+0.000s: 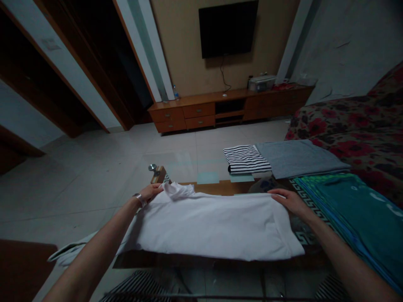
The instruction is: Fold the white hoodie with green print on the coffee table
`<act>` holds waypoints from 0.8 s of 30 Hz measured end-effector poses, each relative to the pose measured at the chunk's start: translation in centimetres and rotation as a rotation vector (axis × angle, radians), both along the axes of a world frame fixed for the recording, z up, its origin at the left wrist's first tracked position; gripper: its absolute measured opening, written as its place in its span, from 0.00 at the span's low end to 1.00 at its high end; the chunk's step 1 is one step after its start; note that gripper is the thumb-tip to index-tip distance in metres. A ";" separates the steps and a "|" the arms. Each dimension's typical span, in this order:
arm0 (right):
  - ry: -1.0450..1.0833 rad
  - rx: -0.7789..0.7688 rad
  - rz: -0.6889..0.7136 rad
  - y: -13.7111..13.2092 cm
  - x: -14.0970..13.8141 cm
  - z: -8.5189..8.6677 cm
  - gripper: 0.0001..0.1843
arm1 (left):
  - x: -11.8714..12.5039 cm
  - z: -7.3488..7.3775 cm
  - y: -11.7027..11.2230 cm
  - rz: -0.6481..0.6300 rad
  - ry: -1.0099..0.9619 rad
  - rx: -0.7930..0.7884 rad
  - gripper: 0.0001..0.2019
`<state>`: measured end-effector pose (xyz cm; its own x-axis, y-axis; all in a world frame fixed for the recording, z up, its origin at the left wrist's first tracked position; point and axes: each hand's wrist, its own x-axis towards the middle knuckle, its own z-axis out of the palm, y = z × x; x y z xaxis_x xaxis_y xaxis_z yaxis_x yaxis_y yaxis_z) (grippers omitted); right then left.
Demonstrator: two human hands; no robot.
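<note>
Plastic box (262,84) sits on the low cabinet (198,110); we cannot make out its contents. White garment (217,226) lies on the glass table (217,188), between our hands: left hand (150,192) pinches its bunched end at far left, right hand (290,203) pinches its far edge toward the right.

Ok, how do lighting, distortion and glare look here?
Head view: dim light, with the television nearly black; head view: the door frame leans steeply, suggesting wide-angle stretch; head view: the white garment shows soft fold shadows, no harsh glare.
</note>
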<state>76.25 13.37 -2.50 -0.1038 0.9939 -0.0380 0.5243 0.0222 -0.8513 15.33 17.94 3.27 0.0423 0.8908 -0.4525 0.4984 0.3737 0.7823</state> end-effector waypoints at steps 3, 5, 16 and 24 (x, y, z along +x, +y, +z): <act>-0.055 -0.007 -0.045 0.4 0.4 -1.2 0.21 | 1.2 -1.4 0.5 0.112 0.102 0.038 0.25; -0.084 0.003 -0.040 0.5 0.5 -1.8 0.20 | 1.7 -2.0 0.9 0.125 0.157 0.063 0.25; -0.196 0.071 -0.113 -2.4 0.2 -1.4 0.19 | 8.5 1.5 2.4 -0.719 0.480 0.714 0.11; -0.158 0.072 -0.096 -2.5 1.1 -1.6 0.18 | 14.0 1.6 2.4 -1.142 0.857 0.603 0.12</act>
